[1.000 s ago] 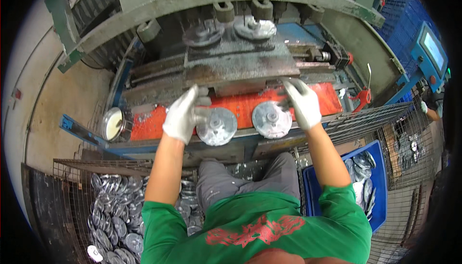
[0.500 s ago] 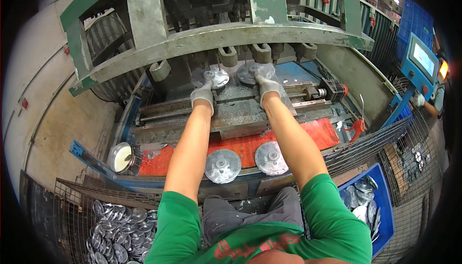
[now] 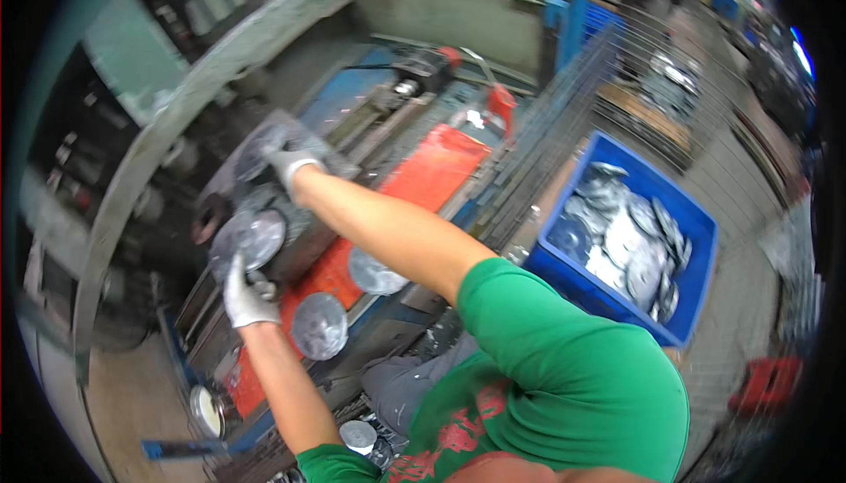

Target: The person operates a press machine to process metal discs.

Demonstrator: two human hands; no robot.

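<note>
My left hand [image 3: 247, 296], in a pale work glove, grips the edge of a shiny round metal disc [image 3: 263, 241] at the machine's work bed. Farther along the bed, my gloved right hand [image 3: 294, 167] has its fingers closed at the rim of a second grey metal disc [image 3: 254, 155]. Motion blur softens both discs, and the undersides of my fingers are hidden. Two more discs lie on the red strip at the bed's front: one disc [image 3: 319, 326] by my left forearm, another disc [image 3: 374, 273] partly covered by my right forearm.
A blue bin [image 3: 701, 280] full of metal discs stands to the right, beyond a wire mesh fence [image 3: 564, 100]. The curved machine frame [image 3: 141, 148] arches over the far side of the bed. A white pot [image 3: 207, 411] sits at the lower left.
My view has swung to the right, bringing the blue bin fully into sight. Both hands stay at the two discs on the work bed.
</note>
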